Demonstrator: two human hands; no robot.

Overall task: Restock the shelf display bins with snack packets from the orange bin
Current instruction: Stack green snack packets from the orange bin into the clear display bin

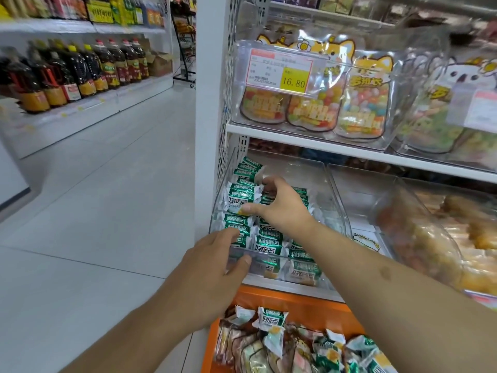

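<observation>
Green-white pkts (243,196) pinched by right hand (279,208) fingers; left hand (212,267) grips clear bin (332,200); tag (281,70) "16.80".

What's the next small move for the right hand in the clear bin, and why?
Probably let go and draw the right hand back down to the orange bin for more. Its fingers rest among the green-and-white packets already stacked in the clear bin, while the left hand grips that bin's front lip. The bin's right side looks bare, and the orange bin holds more packets.
</observation>
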